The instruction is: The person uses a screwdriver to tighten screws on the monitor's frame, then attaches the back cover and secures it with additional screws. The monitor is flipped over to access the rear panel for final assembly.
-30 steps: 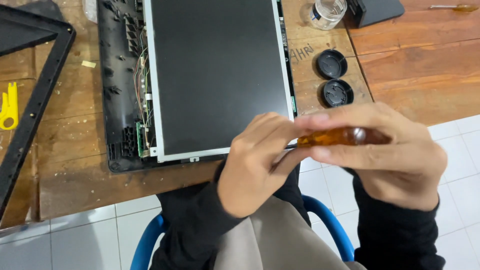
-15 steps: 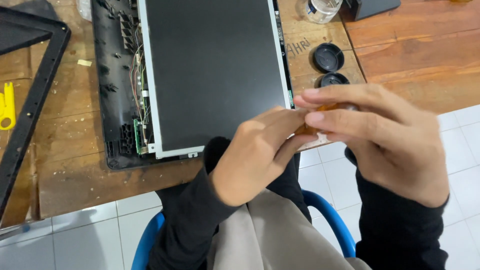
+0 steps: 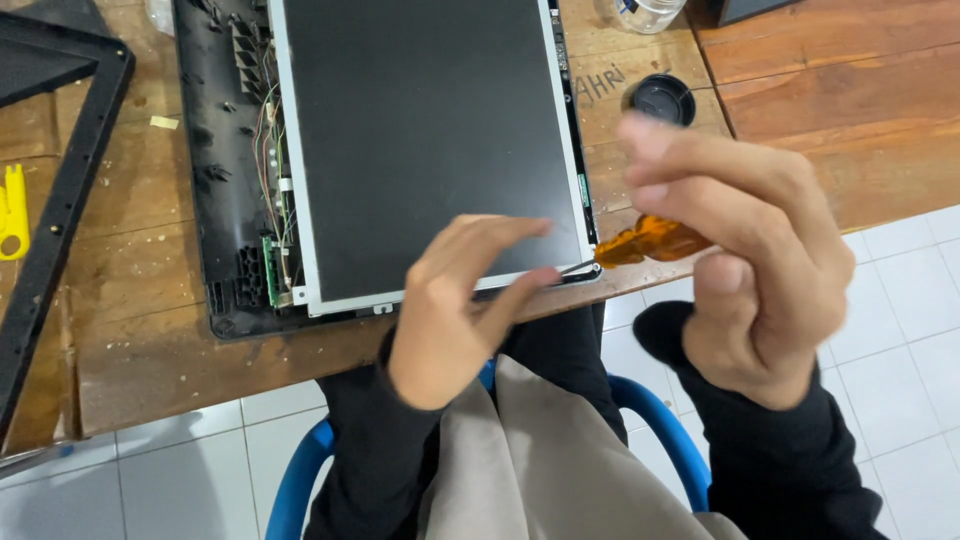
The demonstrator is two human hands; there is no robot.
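A dark laptop screen panel (image 3: 420, 140) in a silver frame lies inside its black back cover (image 3: 225, 200) on the wooden table (image 3: 130, 330). My right hand (image 3: 745, 260) grips a screwdriver with an amber handle (image 3: 650, 240). Its thin metal tip points at the panel's near right corner. My left hand (image 3: 455, 300) rests over the panel's near edge, fingers spread, with a fingertip beside the screwdriver tip. Wires and a small green circuit board (image 3: 270, 270) show along the panel's left side.
A black screen bezel frame (image 3: 60, 200) lies at the left with a yellow plastic tool (image 3: 12, 210) beyond it. A round black cap (image 3: 660, 98) and a clear jar (image 3: 645, 12) sit at the back right. Below are a blue chair rim (image 3: 290, 480) and white floor tiles.
My hands have come apart. The left hand let go of the screwdriver shaft and opened over the panel's edge. The screwdriver tip now reaches the panel's near right corner.
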